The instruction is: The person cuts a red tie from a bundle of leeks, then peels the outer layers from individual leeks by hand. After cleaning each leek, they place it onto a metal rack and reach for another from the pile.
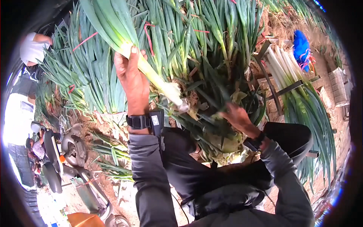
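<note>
In the upper middle my left hand [132,73] is closed around the pale shaft of a leek [155,77]. Its broad green leaves point up and left, and its white root end slants down toward the right. To the right, over a heap of dark stripped leaves [211,98], is my right hand [236,117]. Motion smears its fingers, so whether it grips a leaf is unclear. The leek's root end lies between the two hands, apart from the right one.
Leek bundles with red ties [166,38] stand along the far side. At right, trimmed leeks [298,87] lie in a metal frame [272,83], near a blue bundle [301,49]. A motorcycle [72,159] and another person [32,49] are at left.
</note>
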The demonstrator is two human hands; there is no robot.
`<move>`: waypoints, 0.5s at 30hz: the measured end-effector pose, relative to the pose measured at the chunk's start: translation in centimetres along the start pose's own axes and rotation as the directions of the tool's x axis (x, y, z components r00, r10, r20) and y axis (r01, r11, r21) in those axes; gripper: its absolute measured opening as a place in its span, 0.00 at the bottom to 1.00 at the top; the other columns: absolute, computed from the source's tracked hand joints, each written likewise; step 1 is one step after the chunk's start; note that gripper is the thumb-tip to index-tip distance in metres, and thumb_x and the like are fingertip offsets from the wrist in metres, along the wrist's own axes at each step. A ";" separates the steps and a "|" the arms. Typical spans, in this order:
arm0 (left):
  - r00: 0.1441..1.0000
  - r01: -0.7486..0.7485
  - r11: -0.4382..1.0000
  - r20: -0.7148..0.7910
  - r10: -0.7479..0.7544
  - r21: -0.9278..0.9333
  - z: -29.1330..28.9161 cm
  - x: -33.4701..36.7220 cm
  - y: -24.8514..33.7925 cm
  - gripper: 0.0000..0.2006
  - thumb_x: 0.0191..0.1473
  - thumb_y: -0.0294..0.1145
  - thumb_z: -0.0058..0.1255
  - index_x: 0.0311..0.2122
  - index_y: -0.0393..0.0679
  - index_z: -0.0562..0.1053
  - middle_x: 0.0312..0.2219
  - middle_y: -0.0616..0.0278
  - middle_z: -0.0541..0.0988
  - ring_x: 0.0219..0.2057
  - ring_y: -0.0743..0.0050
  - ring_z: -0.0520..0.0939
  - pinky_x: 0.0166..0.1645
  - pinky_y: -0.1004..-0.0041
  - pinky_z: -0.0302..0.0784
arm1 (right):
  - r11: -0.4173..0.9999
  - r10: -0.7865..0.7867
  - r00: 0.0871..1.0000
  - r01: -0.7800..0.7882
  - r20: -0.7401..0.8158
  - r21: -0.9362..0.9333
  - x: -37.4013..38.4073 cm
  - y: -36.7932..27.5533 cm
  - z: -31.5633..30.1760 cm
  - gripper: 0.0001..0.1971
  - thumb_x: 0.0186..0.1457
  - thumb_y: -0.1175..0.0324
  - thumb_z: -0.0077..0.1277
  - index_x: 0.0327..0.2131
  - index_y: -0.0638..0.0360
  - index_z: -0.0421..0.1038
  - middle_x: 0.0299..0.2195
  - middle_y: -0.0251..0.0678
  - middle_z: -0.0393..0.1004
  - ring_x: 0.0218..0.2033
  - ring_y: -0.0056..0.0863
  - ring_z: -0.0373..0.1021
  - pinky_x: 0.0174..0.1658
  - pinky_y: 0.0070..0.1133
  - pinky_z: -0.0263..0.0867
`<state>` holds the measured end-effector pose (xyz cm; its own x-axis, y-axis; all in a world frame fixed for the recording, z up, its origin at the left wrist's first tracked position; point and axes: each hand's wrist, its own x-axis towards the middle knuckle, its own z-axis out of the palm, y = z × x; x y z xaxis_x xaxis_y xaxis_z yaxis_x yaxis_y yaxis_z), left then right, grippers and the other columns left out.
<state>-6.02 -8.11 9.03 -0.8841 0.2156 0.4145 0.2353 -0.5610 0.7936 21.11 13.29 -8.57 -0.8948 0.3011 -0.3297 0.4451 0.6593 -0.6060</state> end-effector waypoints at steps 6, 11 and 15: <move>0.995 0.097 0.989 0.001 -0.098 -0.112 0.2 0.4 -1.7 0.16 0.62 0.30 0.53 0.55 0.48 0.71 0.48 0.64 0.78 0.38 0.70 0.80 0.44 0.69 0.79 | 0.828 -0.557 0.813 0.560 -0.168 -0.033 6.1 -14.0 -3.0 0.33 0.57 0.49 0.55 0.59 0.59 0.62 0.51 0.52 0.70 0.45 0.48 0.74 0.48 0.36 0.71; 0.990 0.113 0.980 -0.066 -0.125 -0.163 -0.5 0.4 -0.5 0.13 0.62 0.34 0.55 0.50 0.44 0.72 0.37 0.63 0.78 0.35 0.70 0.80 0.43 0.67 0.79 | 0.689 -0.725 0.668 0.705 -0.166 -0.168 7.9 -15.7 -1.9 0.15 0.61 0.58 0.53 0.41 0.61 0.72 0.31 0.46 0.76 0.32 0.47 0.76 0.35 0.38 0.71; 0.943 0.247 0.968 -0.217 -0.252 -0.049 0.5 -1.0 -2.1 0.16 0.62 0.42 0.55 0.50 0.45 0.71 0.31 0.62 0.76 0.27 0.72 0.78 0.33 0.70 0.76 | 0.771 -0.604 0.731 0.636 -0.318 -0.002 9.1 -19.4 -4.6 0.09 0.58 0.63 0.51 0.35 0.57 0.75 0.26 0.49 0.77 0.30 0.48 0.75 0.34 0.38 0.70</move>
<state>-5.42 -6.72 7.17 -0.9806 0.1715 0.0948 -0.0104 -0.5288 0.8487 4.13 6.43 3.54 -0.9340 0.0407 0.3548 -0.2260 0.7019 -0.6755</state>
